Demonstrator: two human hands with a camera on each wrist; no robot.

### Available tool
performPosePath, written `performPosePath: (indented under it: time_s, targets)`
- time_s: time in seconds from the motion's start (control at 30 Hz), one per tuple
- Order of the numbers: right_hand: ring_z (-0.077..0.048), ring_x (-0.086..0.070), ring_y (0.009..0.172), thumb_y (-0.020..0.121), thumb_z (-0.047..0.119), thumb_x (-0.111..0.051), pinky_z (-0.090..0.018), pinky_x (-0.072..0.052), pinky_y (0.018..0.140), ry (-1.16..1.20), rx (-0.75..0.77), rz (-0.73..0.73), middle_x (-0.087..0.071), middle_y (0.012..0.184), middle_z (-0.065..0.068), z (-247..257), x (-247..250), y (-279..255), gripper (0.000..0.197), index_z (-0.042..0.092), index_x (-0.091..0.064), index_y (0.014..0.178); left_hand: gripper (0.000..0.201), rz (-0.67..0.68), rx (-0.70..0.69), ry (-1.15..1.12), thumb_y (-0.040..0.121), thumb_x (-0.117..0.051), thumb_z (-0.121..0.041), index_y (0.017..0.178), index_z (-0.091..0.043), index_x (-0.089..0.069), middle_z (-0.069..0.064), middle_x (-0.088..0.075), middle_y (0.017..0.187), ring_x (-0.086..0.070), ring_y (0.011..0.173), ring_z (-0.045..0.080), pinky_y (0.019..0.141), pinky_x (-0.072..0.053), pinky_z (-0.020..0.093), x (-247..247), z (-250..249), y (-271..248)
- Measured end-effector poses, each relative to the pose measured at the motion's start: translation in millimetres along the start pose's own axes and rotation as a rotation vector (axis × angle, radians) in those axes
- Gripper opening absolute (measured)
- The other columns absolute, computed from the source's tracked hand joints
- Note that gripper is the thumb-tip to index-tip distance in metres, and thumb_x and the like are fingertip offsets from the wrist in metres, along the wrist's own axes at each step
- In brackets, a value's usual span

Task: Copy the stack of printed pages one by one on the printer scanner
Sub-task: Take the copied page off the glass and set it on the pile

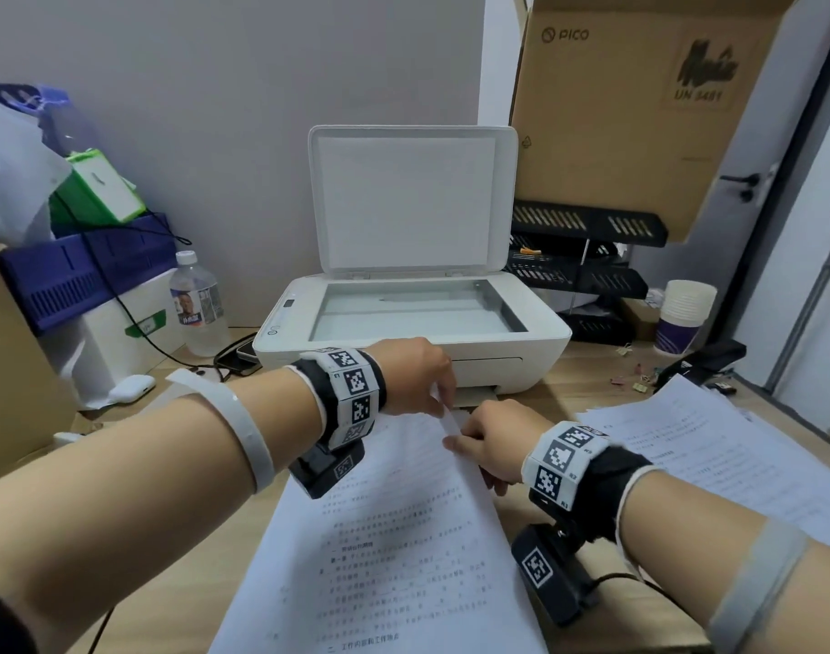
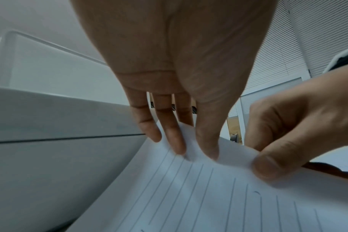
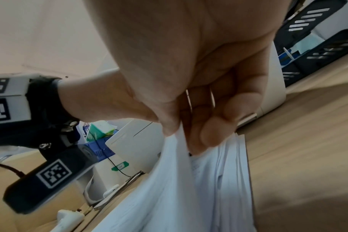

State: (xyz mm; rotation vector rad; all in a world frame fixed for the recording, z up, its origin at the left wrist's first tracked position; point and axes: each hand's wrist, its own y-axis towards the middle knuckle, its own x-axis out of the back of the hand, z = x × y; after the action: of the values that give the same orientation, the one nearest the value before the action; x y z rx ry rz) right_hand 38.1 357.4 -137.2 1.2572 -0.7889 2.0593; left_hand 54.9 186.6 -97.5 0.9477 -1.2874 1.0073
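Both hands pinch the top page's (image 1: pixel 394 488) far corner: left hand (image 1: pixel 415 375), right hand (image 1: pixel 498 448). Beyond stands the printer (image 1: pixel 521 342), lid (image 1: pixel 410 200) raised.

Both forearms reach forward and meet in front. The left hand (image 1: pixel 415 375) points its fingers (image 2: pixel 175 138) downward, nearly straight, thumb opposing them. The right hand (image 1: pixel 495 446) curls into a pinching grip, thumb (image 2: pixel 268 164) pressed against forefinger.

The printer (image 1: pixel 413 323) stands at the back of the desk (image 1: pixel 578 384), its lid (image 1: pixel 410 200) raised behind the glass (image 1: pixel 417 311). Before it lies the stack of pages (image 1: pixel 403 535) — a second pile (image 1: pixel 715 446) to its right, a bottle (image 1: pixel 198 304) left of the printer, paper cups (image 1: pixel 684 316) at its right.
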Motion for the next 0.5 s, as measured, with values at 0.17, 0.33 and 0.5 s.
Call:
performPosePath:
  time_s: [0.17, 0.33, 0.5]
  targets:
    - [-0.017, -0.07, 0.077, 0.085, 0.043, -0.071, -0.031, -0.058, 0.07, 0.084, 0.023, 0.038, -0.073, 0.086, 0.003, -9.4, 15.3, -0.5, 0.02, 0.024, -0.066, 0.081, 0.007, -0.07, 0.042, -0.065, 0.088, -0.066, -0.032, 0.094, -0.032, -0.07, -0.02, -0.058, 0.08, -0.056, 0.077, 0.006, 0.067, -0.046, 0.024, 28.1, 14.1, -0.7]
    - [-0.018, -0.068, 0.091, 0.091, 0.032, -0.063, -0.031, -0.056, 0.076, 0.028, 0.019, -0.048, -0.07, 0.099, 0.001, -11.3, 73.2, -0.5, 0.016, 0.019, -0.067, 0.099, 0.006, -0.239, 0.121, -0.116, 0.089, -0.067, -0.026, 0.092, -0.024, -0.072, -0.01, -0.067, 0.084, -0.056, 0.062, -0.001, 0.06, -0.045, 0.02, 81.1, 46.7, -8.2]
    - [-0.029, -0.062, 0.086, 0.089, 0.018, -0.051, -0.028, -0.042, 0.065, -0.135, -0.046, -0.432, -0.067, 0.091, -0.006, -3.8, 144.2, 26.2, 0.017, 0.021, -0.064, 0.079, 0.008, -0.517, 0.265, -0.1, 0.086, -0.071, -0.026, 0.092, -0.022, -0.074, -0.005, -0.069, 0.087, -0.062, 0.08, 0.02, 0.078, -0.053, 0.033, 117.4, 86.0, -14.5]
